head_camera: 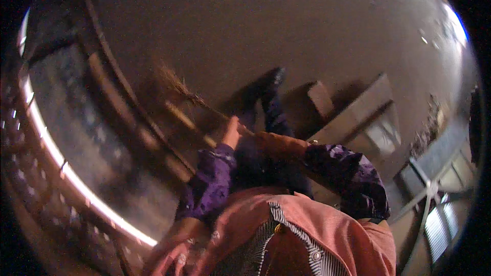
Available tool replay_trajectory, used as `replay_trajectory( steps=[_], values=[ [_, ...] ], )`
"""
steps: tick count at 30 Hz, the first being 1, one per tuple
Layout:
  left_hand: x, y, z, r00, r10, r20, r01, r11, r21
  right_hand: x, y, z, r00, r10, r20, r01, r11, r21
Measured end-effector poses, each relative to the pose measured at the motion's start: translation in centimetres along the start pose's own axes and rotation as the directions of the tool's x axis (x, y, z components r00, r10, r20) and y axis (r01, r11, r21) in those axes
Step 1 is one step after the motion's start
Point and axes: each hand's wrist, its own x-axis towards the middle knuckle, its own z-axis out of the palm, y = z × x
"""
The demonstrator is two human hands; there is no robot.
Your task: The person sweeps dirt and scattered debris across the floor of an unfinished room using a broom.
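Observation:
A twig broom [181, 87] slants across the view in front of me, its bristle end up and to the left over the bare floor [245, 23]. My left hand [232, 132] grips its thin handle [216, 112] nearer the bristles. Farther back along the handle, my right hand [276, 141] is closed too, though its fingers are dark and partly hidden. Purple sleeves cover both forearms. A dark shoe [277, 76] stands on the floor just beyond my hands. The bristles look blurred.
On the left, long wooden poles [111, 90] lie by a dim wall-like surface. A short yellowish stick [186, 119] lies near my left forearm. To the right are a block [320, 97], a wooden plank structure [355, 109], a dry twig pile [427, 122] and a metal frame [431, 188].

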Motion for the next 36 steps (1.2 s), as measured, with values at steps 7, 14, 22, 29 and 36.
replay_trajectory(
  steps=[7, 14, 22, 29, 36],
  values=[
    [2.0, 5.5, 19.9, 0.899, 0.211, 0.385, -0.321, 0.913, 0.251, -10.7, -10.0, -10.3, 0.686, 0.72, -0.108, -0.288, 0.405, 0.867],
    [-2.3, 13.0, 23.2, 0.764, 0.364, 0.533, -0.529, 0.826, 0.195, -11.4, -11.0, -11.8, 0.672, 0.664, -0.328, -0.114, 0.53, 0.84],
    [7.9, 13.6, 11.9, 0.969, 0.247, 0.019, -0.244, 0.965, -0.094, -3.8, -6.1, -17.0, 0.905, 0.426, -0.004, -0.271, 0.583, 0.766],
    [10.7, 12.7, 22.8, 0.998, 0.039, -0.046, -0.029, 0.978, 0.206, -8.6, 2.2, -22.5, 0.858, 0.497, 0.127, -0.344, 0.374, 0.861],
    [13.2, 12.5, 57.7, 0.853, 0.063, 0.518, -0.376, 0.762, 0.527, -24.7, 7.7, -32.3, 0.429, 0.875, -0.223, 0.012, 0.242, 0.97]
  ],
)
